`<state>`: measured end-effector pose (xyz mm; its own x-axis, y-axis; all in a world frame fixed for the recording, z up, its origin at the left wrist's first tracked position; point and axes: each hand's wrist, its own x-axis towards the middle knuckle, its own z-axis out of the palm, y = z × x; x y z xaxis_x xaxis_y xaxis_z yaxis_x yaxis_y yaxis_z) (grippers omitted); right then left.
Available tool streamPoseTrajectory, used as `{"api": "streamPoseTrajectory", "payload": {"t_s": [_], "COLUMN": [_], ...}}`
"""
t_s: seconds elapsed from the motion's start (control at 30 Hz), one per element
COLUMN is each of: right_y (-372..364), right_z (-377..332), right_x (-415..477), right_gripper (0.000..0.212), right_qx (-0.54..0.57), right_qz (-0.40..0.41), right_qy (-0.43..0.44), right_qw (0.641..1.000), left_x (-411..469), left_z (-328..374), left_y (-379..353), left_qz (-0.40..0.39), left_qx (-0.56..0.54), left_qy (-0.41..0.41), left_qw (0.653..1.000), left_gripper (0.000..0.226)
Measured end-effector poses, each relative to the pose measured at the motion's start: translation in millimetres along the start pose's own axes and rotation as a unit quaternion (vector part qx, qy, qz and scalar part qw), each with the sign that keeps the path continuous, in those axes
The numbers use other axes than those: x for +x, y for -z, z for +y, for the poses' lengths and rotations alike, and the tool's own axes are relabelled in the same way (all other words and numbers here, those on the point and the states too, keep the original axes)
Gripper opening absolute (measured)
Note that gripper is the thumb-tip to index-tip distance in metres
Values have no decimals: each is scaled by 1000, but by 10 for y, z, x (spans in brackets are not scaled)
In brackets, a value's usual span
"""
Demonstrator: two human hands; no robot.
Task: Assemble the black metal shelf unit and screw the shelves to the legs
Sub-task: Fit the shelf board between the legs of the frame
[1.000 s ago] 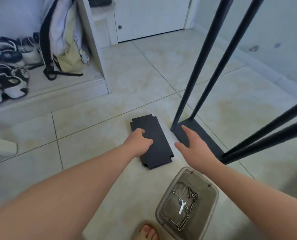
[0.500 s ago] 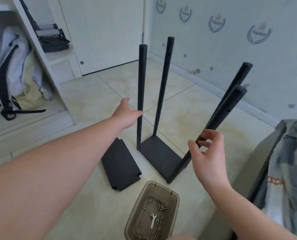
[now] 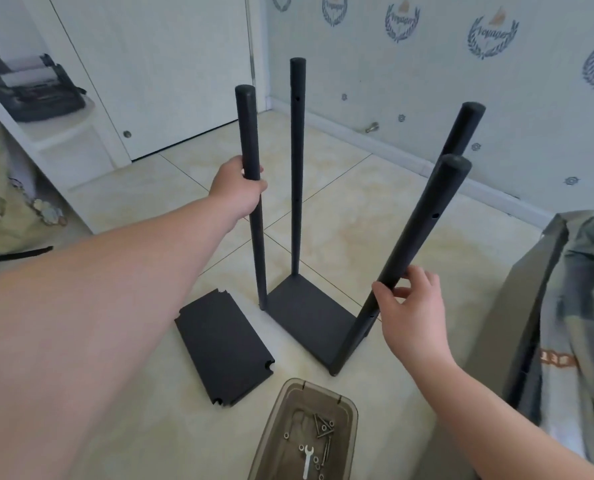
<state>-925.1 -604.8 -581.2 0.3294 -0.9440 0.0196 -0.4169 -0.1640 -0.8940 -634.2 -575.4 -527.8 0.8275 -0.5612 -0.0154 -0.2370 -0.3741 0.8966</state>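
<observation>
Left hand [image 3: 240, 188]: fingers wrapped firmly round the left leg [image 3: 246, 126], above its middle
Loose shelf [image 3: 224, 344]: flat on the floor [image 3: 358, 209], just left of the base shelf and apart from it; corners notched for the legs; likely a thin, stiff, light steel plate; best lifted by its long edges, which may be sharp
Base shelf [image 3: 309, 317]: on the floor, a leg standing at each corner; the tubes look rigid and smooth-painted, so probably slippery; the joints may wobble until more shelves are screwed on; steadying two opposite legs near mid-height seems safest
Tray [image 3: 349, 410]: nearest the viewer; holds screws [image 3: 323, 427] and a small wrench [image 3: 308, 460]
Right leg [image 3: 417, 244]: front corner; appears to lean outward
Right hand [image 3: 413, 317]: thumb and fingers curled loosely round the right leg, low down
</observation>
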Motion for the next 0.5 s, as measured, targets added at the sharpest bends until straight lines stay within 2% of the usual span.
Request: {"api": "streamPoseTrajectory", "payload": {"t_s": [0.23, 0.5], "right_y": [-12, 18], "right_z": [-101, -365], "right_x": [42, -188], "right_gripper": [23, 24], "right_qx": [7, 42], "right_qz": [-22, -35], "right_qy": [3, 13], "right_qw": [1000, 998], "left_x": [-309, -828], "left_z": [2, 123], "left_y": [-3, 637], "left_qz": [54, 96], "left_qx": [-62, -83], "left_qy": [14, -13], "left_qw": [997, 992], "left_gripper": [21, 26]}}
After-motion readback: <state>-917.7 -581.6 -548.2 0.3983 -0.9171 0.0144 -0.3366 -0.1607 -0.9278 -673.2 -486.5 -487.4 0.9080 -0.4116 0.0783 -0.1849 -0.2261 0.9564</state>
